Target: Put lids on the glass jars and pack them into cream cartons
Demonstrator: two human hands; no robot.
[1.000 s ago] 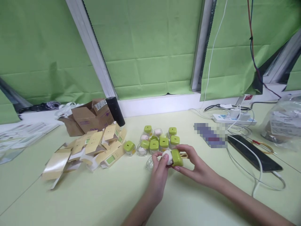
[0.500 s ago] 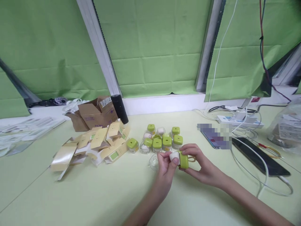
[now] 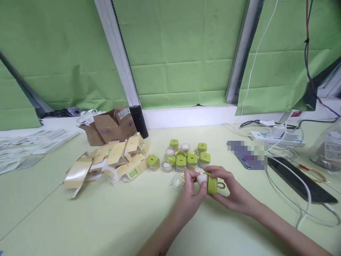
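Note:
My left hand (image 3: 194, 190) pinches a small white piece (image 3: 202, 179) between thumb and fingers. Fingers of my right hand (image 3: 230, 188) are closed round a green cap (image 3: 212, 185) with a loop on its right side. The white piece and the green cap meet side by side. Just left of my left hand, a clear cup (image 3: 178, 182) rests on the table, partly hidden by that hand. Beyond both hands stands a cluster of several clear containers with green caps (image 3: 181, 161), and some white pieces (image 3: 184, 147) show among them.
Opened yellow cartons (image 3: 117, 160) are heaped at the left, before a brown cardboard box (image 3: 114, 126) and a black cylinder (image 3: 138, 121). A phone (image 3: 246, 160), a black device (image 3: 301, 179), cables and a power strip (image 3: 277, 138) lie at the right.
The view has shifted slightly, so most things appear a little to the right or left of before. Both hands keep their grips on the white piece and green cap.

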